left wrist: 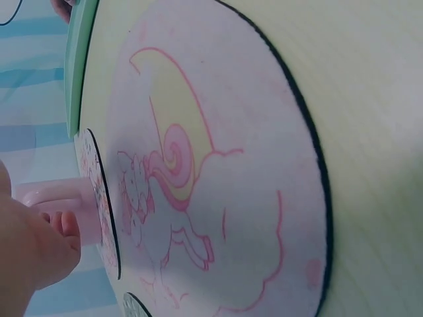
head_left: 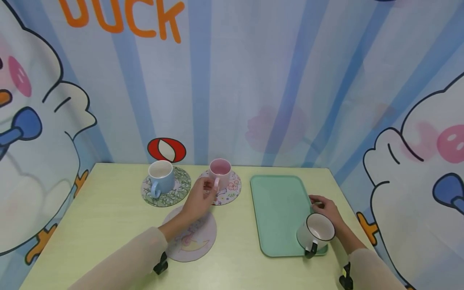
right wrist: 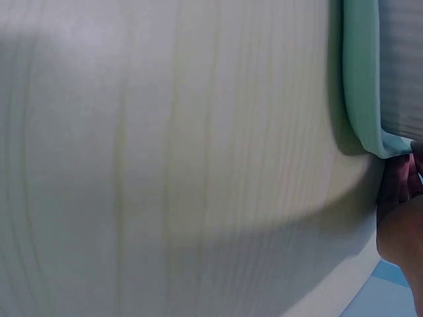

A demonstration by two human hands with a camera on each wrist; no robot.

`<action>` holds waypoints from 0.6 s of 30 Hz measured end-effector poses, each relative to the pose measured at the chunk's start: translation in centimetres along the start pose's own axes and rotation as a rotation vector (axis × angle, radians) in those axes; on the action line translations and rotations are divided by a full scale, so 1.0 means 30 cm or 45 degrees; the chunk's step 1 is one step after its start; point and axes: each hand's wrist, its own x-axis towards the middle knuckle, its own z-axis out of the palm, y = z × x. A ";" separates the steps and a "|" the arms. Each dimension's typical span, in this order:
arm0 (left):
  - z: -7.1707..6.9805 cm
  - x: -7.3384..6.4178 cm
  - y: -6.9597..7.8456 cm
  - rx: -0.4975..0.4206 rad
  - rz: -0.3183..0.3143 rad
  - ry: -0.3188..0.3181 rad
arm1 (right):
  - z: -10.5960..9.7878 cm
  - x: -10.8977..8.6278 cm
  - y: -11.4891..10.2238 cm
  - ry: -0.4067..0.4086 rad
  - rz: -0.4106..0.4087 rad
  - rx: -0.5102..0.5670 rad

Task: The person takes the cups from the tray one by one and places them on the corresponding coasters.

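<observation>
A pink cup (head_left: pixel 222 171) stands upright on a round floral coaster (head_left: pixel 232 189). My left hand (head_left: pixel 198 200) reaches it from the front left and pinches its handle; in the left wrist view curled fingers (left wrist: pixel 63 228) show at the handle. Under my left forearm lies a pink round coaster (head_left: pixel 192 249) with a moon and unicorn picture. At the right, my right hand (head_left: pixel 328 211) grips the right edge of a green tray (head_left: pixel 279 209). A white mug (head_left: pixel 315 233) with a black rim and handle stands on the tray's near right corner, beside that hand.
To the left, a blue-and-white cup (head_left: pixel 161 177) stands on a green-patterned round coaster (head_left: pixel 181 193). The pale yellow table (head_left: pixel 108 233) ends at a striped curtain (head_left: pixel 232 100) printed with cartoon ducks behind and at both sides.
</observation>
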 end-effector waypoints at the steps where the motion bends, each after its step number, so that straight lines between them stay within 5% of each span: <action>1: -0.004 -0.002 -0.002 0.006 0.001 -0.012 | -0.002 -0.002 -0.006 -0.006 0.006 0.012; 5: -0.016 -0.007 -0.016 0.020 0.011 -0.055 | -0.017 -0.014 -0.053 -0.040 0.025 0.068; 18: -0.029 -0.035 0.037 0.001 0.129 -0.123 | 0.005 0.000 0.018 0.030 -0.024 0.014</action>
